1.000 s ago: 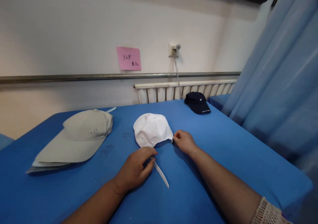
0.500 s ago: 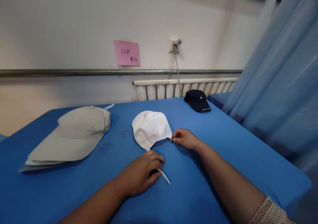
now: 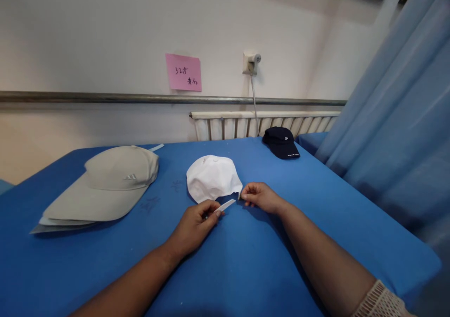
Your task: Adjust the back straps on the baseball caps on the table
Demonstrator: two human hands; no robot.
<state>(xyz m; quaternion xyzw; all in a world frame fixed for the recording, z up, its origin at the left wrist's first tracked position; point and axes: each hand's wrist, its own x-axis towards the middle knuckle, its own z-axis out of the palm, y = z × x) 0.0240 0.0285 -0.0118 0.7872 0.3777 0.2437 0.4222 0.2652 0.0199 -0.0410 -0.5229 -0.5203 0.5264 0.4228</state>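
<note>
A white cap [image 3: 213,178] lies on the blue-covered surface in front of me, its back opening facing me. My left hand [image 3: 202,221] pinches the cap's loose white strap [image 3: 225,206] between thumb and fingers, and the strap's free end points up and right. At the cap's right rear corner, my right hand [image 3: 258,197] is closed on a small dark metal buckle [image 3: 240,196], mostly covered by the fingertips. The strap's end and the buckle are a short gap apart.
Stacked beige caps [image 3: 116,174] sit on the left of the blue cover [image 3: 225,270]. A navy cap [image 3: 281,142] lies at the far right. Behind are a radiator [image 3: 232,127], a metal rail [image 3: 140,98] and a pink note [image 3: 183,72]. A blue curtain [image 3: 393,96] hangs on the right.
My left hand has moved up and has the strap in a pinch, its end swung from pointing down toward me to up beside the buckle. My right hand stays at the buckle.
</note>
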